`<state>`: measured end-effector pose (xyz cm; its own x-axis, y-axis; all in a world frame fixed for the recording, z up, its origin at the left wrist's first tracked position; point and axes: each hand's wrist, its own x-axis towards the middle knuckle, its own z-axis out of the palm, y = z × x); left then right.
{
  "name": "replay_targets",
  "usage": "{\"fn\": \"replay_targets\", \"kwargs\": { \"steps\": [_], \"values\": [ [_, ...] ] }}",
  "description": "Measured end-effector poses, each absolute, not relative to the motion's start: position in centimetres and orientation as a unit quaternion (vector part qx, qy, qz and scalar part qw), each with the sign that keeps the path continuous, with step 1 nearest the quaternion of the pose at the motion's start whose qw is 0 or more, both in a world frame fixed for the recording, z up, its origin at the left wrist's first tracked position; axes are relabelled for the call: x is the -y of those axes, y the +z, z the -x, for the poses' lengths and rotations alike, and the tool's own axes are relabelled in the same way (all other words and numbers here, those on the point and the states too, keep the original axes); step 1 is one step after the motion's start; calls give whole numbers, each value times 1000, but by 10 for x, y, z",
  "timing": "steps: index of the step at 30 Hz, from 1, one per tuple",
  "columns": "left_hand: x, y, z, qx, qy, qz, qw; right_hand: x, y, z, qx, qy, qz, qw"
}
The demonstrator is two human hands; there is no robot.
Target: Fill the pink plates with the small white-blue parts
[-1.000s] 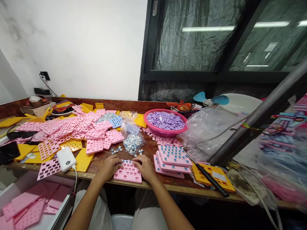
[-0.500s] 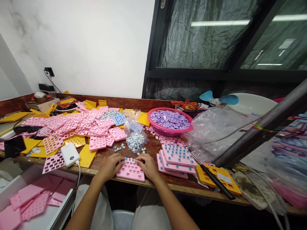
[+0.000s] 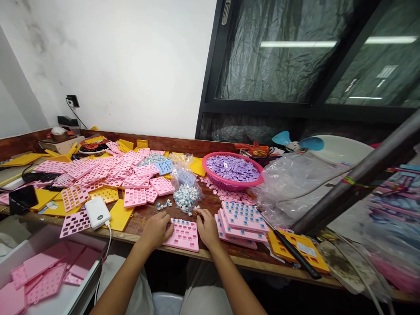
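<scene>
While left hand (image 3: 159,229) meets pink plate (image 3: 184,237), right hand (image 3: 207,228) sits at its opposite side

Where the left hand rests, its fingers are curled narrowly at the plate's left edge, thumb side against the pink; whether they pinch anything small cannot be told. The right hand is loosely bent, fingertips by the plate's far right corner; whether it touches that corner or holds a piece is too small to tell.

The pink plate lies flat between both hands, its near side close to the table's front edge (image 3: 138,239). Blue pieces line its far row; the nearer slots show as holes.

Just right of the right hand, a stack of pink plates (image 3: 243,218) leaves only a narrow gap. Further right, a black-handled tool (image 3: 295,249) lies across a yellow plate (image 3: 316,258). Left of the left hand, a strip of wooden tabletop (image 3: 139,216) runs to another yellow panel (image 3: 120,216), giving more sideways room. Straight beyond the left hand are loose switches (image 3: 163,204); ahead, between the two hands, a clear bag of switches (image 3: 186,197) bounds the forward space. Well beyond the right hand sits a pink basket (image 3: 226,180) of purple pieces (image 3: 232,167).
</scene>
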<state>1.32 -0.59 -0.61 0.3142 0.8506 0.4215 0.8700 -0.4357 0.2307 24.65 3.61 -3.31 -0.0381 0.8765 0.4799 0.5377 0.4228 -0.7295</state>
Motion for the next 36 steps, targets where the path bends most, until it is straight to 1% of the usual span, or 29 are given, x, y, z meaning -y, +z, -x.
{"fn": "replay_targets", "kwargs": {
  "steps": [5, 10, 13, 18, 22, 24, 28, 33, 36],
  "values": [
    [3, -4, -11, 516, -267, 814, -31, -44, -34, -246, 726, 182, 531, 398],
    [0, -6, -6, 451, -282, 841, -100, -55, -23, -241, 732, 137, 596, 300],
    [-2, -5, -6, 475, -257, 836, -97, -61, -17, -238, 731, 121, 613, 275],
    [-5, 1, -12, 528, -158, 834, -20, -69, -14, -239, 740, 133, 603, 267],
    [-5, 5, -16, 547, -111, 829, -17, -69, -14, -245, 752, 156, 578, 276],
    [-5, 6, -16, 557, -113, 822, -34, -64, -14, -249, 755, 166, 563, 292],
    [-3, 4, -16, 561, -146, 813, -52, -46, -16, -254, 766, 210, 494, 353],
    [-5, 1, -19, 575, -159, 801, -57, -33, -18, -256, 756, 260, 468, 376],
    [-4, -2, -15, 574, -212, 784, -100, -32, -19, -257, 749, 273, 461, 390]
  ]
}}
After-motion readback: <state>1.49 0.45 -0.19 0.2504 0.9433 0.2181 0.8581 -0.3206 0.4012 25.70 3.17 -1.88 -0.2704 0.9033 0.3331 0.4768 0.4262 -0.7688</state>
